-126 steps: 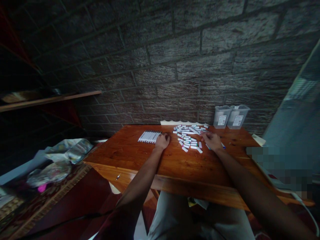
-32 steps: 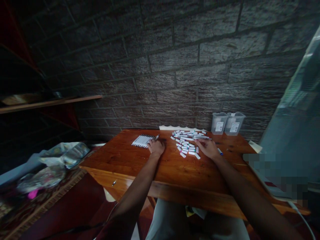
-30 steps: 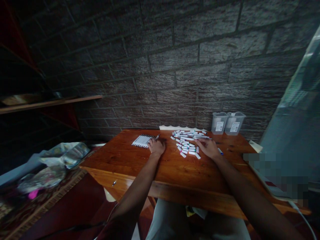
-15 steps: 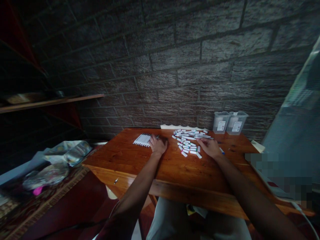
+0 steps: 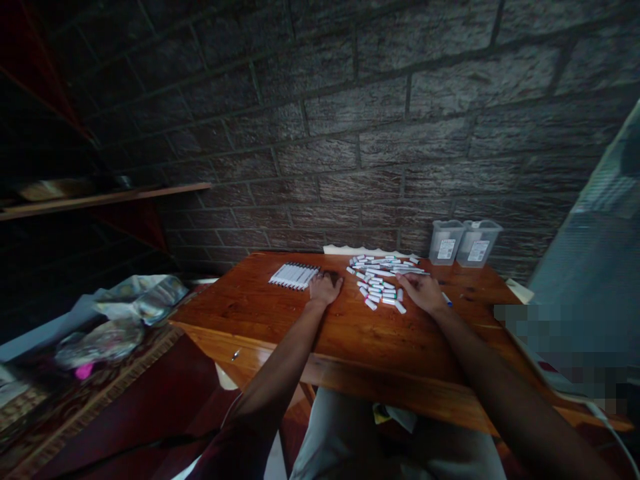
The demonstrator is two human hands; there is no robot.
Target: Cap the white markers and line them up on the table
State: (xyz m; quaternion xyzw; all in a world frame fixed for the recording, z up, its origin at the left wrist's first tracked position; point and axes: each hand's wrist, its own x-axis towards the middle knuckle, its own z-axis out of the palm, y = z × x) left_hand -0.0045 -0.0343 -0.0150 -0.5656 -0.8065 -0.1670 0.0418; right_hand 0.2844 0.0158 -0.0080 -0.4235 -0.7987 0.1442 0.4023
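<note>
The person's right hand (image 5: 420,291) reaches in from the right, its thumb and forefinger brought close together and pointing left; whether anything is pinched between them is too small to tell. Just to the left of those fingertips lies a loose white marker (image 5: 381,272), its long axis running roughly left to right, nearly in line with the pointing fingers. Whether fingertips and marker touch is unclear. The right hand is clearly the nearer of the two.

The left hand (image 5: 326,288) lies palm down with its fingers loosely spread, apparently gripping nothing. It is at the right end of a neat row of white markers (image 5: 294,275) with black ends, its fingers against or just beside the last one. These markers lie side by side, their long axes running from near the person toward the wall, so the loose marker lies crosswise to them. The left hand sits between the row and the loose marker.

Beyond the loose marker is an untidy pile of white markers (image 5: 393,263). Nearer the person is a cluster of short white pieces (image 5: 383,291), probably marker caps, some with coloured ends. A blue-ended piece (image 5: 447,300) shows beside the right wrist. All rest on a glossy wooden table (image 5: 240,307); two clear plastic bins (image 5: 465,245) stand at its far right, by a dark block wall (image 5: 360,127).
</note>
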